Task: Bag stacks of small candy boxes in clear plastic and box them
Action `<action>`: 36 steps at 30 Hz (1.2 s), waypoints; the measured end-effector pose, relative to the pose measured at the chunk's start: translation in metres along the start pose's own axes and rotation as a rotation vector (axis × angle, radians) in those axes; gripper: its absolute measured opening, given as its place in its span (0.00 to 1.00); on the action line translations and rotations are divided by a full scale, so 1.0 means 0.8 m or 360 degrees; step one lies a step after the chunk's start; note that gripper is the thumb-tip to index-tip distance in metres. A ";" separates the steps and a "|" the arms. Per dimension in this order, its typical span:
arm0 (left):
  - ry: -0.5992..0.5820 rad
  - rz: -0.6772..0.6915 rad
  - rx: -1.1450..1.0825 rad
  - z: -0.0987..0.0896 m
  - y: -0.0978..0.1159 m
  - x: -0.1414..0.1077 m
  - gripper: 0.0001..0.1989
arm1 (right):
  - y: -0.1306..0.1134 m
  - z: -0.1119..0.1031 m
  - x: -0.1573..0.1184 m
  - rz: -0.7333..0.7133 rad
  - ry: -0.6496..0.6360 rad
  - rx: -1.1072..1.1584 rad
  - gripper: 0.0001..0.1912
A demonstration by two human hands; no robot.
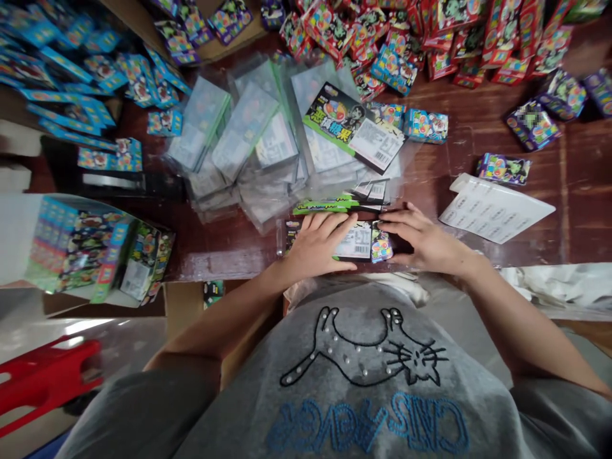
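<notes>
A flat packet (359, 238) lies at the table's near edge, black and green with a white label, in clear plastic. My left hand (318, 247) spans it, fingers along the far side and thumb along the near side. Out of the packet's right end shows a small candy box (381, 246), colourful and printed. Around that end curl the fingers and thumb of my right hand (425, 241); exactly where the fingertips press is partly hidden. Just beyond my hands are more black and green cards (329, 205).
Several filled clear bags (248, 127) are heaped in front, with a black card (354, 124) on top. Red boxes (459, 44) lie at the back, blue boxes (52, 70) at back left. An open carton (95, 255) stands left. A folded label sheet (495, 207) lies right.
</notes>
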State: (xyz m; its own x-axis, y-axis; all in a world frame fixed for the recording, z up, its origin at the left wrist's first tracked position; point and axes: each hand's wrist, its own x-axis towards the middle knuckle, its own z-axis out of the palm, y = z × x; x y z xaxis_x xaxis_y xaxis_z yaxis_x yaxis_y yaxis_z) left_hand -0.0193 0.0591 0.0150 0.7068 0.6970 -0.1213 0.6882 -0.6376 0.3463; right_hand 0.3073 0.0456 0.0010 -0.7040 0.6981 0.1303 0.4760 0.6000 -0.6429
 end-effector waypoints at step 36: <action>0.0496 0.0131 0.0224 -0.080 -0.030 0.063 0.50 | 0.020 -0.128 0.016 0.0414 0.0662 -0.0431 0.19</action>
State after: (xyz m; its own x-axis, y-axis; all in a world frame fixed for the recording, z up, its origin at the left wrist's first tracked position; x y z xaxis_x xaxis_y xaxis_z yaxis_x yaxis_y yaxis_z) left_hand -0.0111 0.1306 0.0604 0.6919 0.6940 0.1991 0.6620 -0.7198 0.2088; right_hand 0.3598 0.1039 0.0695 -0.3041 0.8989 0.3154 0.7634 0.4280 -0.4838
